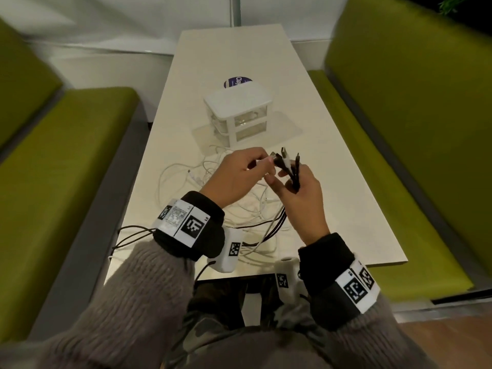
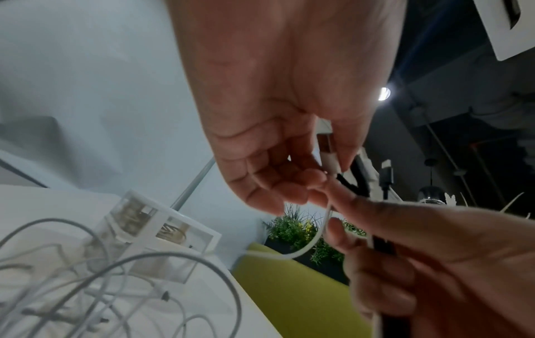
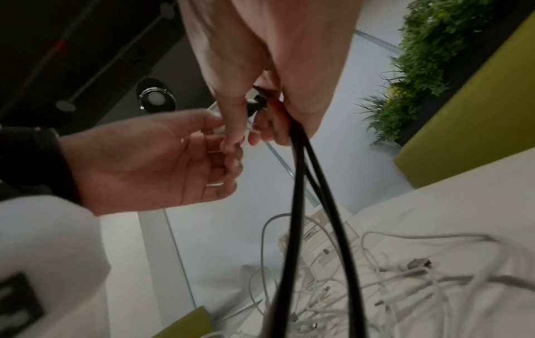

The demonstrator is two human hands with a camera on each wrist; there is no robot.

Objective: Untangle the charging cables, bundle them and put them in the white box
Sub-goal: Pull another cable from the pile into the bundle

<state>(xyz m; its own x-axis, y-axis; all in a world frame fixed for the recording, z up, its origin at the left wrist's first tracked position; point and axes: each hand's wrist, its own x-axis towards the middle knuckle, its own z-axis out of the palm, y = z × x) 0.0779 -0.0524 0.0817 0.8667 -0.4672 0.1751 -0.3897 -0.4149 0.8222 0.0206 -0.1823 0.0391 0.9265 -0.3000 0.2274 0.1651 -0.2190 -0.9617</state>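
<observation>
My left hand (image 1: 262,163) pinches the plug end of a white cable (image 2: 328,157) between thumb and fingers, right beside my right hand (image 1: 283,181). That hand grips a bunch of cable ends (image 1: 290,166), black and white, with the plugs sticking up. Black cables (image 3: 298,183) hang from this fist down to the table. A loose tangle of white cables (image 1: 202,177) lies on the table under both hands. The white box (image 1: 239,113), with clear drawer fronts, stands just beyond the tangle, and its drawers look pushed in.
The white table (image 1: 332,182) is long and narrow, with green benches (image 1: 80,155) on both sides. A dark round sticker (image 1: 237,82) lies behind the box. Black wristband leads trail over the near table edge (image 1: 133,233).
</observation>
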